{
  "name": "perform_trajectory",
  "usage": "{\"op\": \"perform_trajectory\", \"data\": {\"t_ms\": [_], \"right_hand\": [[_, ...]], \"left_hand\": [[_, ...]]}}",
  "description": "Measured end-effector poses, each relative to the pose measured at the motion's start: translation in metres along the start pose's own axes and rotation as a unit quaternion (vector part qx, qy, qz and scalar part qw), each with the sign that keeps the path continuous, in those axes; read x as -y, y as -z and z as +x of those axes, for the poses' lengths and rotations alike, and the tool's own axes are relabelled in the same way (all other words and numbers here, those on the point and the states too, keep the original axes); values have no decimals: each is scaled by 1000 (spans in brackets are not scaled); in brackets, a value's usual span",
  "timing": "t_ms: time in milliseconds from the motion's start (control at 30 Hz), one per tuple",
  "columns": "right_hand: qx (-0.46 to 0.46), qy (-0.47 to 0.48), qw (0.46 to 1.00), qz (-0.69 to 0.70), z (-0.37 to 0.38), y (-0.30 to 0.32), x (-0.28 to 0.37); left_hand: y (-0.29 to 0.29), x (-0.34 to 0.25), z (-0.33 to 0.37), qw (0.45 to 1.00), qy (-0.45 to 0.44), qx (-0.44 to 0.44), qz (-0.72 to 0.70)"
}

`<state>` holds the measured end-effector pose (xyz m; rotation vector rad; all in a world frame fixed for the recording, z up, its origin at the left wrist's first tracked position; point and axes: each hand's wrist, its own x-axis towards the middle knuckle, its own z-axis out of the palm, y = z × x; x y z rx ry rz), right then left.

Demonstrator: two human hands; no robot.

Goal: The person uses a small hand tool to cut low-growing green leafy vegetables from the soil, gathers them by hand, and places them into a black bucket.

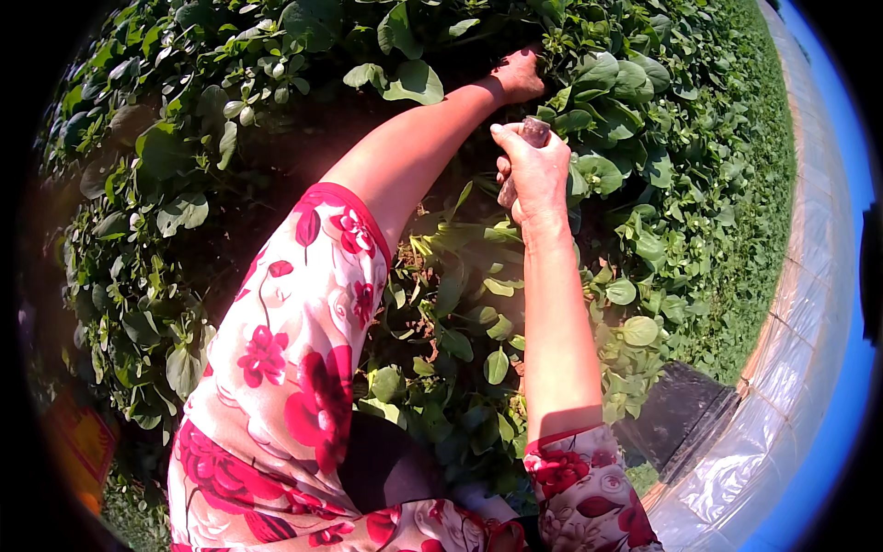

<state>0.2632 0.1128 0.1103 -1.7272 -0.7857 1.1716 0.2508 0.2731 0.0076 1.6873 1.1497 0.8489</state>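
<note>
My left hand (520, 75) reaches far forward into a dense bed of leafy greens (625, 78). Its fingers are lost in shadow and foliage, so what they touch is hidden. Just nearer and slightly to the right, my right hand (538, 175) is closed in a fist around a worn brown handle (533, 132), probably wooden. One end of the handle sticks out above the thumb, and its other end shows below the fingers. Whatever tool the handle belongs to cannot be made out. Broad round leaves (416, 83) hang beside my left wrist.
Below my arms, loose greens and small plants (460, 322) lie over brown soil. A black container (676, 414) stands at the lower right, next to a long plastic-film wall (782, 368) along the bed. An orange and red object (78, 446) is at the lower left.
</note>
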Motion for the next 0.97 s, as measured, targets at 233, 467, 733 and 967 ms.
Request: {"op": "perform_trajectory", "data": {"t_ms": [233, 467, 733, 967], "right_hand": [[-118, 64, 986, -97, 23, -16, -16], [-111, 109, 935, -319, 49, 17, -38], [-13, 140, 886, -442, 24, 36, 11], [59, 100, 937, -329, -29, 36, 35]], "left_hand": [[-5, 18, 23, 989, -32, 76, 124], [-40, 10, 45, 992, -37, 94, 81], [-34, 33, 54, 995, 17, 87, 43], [56, -10, -63, 971, -174, -120, -116]]}}
